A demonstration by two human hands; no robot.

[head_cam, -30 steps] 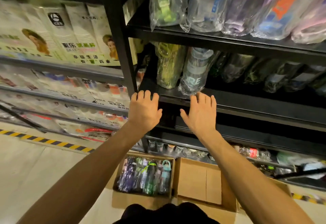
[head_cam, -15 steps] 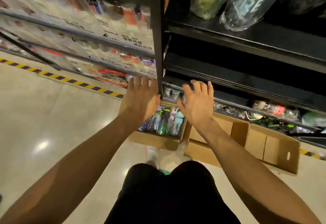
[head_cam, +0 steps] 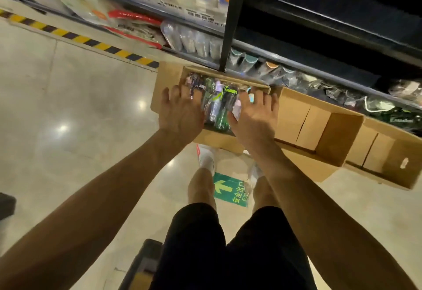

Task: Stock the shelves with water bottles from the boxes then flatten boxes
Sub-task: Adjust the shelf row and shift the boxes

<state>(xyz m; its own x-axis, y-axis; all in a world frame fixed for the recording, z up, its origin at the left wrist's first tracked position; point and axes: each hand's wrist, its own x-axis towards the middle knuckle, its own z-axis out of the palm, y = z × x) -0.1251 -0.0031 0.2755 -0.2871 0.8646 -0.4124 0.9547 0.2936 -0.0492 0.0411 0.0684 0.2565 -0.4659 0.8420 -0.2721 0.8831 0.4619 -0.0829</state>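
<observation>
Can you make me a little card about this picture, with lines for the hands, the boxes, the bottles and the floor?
left hand: open, fingers spread over the bottles
right hand: open, over the same box
bottles: wrapped, packed in the full box
full box: on the floor by the shelf post
empty boxes: two, to its right
floor sign: green, with an arrow

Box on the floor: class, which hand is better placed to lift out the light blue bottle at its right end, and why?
Right. The right hand is spread directly over the light blue bottle, which shows between its fingers; the left hand lies over the box's other end.
</observation>
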